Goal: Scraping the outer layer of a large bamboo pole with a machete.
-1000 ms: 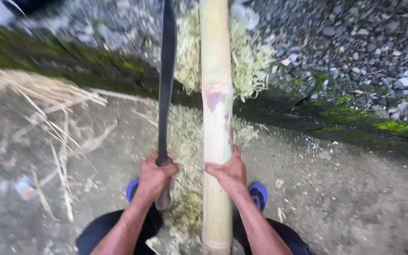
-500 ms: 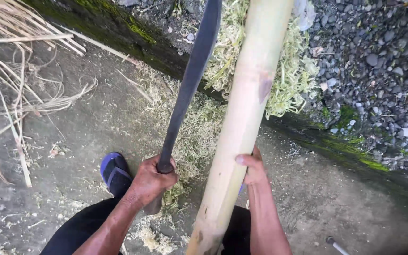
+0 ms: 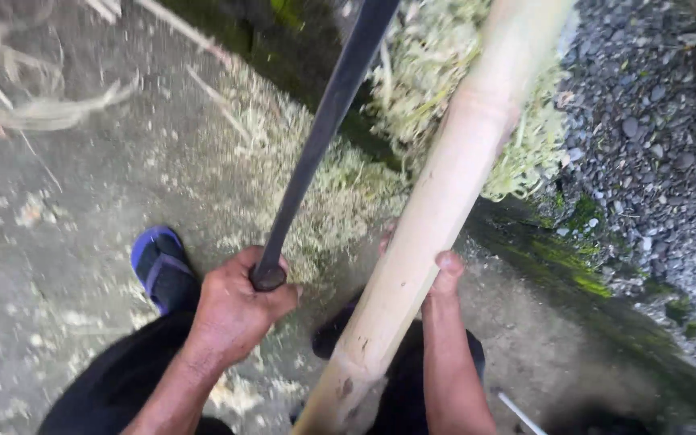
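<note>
Gripping a long dark machete blade (image 3: 324, 137) by its handle, the left hand (image 3: 239, 310) holds it just left of and nearly parallel to the pale, smooth bamboo pole (image 3: 437, 209), round which the right hand (image 3: 442, 270) curls its fingers.

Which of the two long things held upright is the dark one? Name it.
The long blade, gripped at its handle by the left hand. It is thin and black, while the bamboo pole steadied by the right hand is thick and pale yellow.

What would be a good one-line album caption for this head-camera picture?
Left hand grips a long dark blade while the right hand steadies a pale bamboo pole over scattered shavings.
</note>
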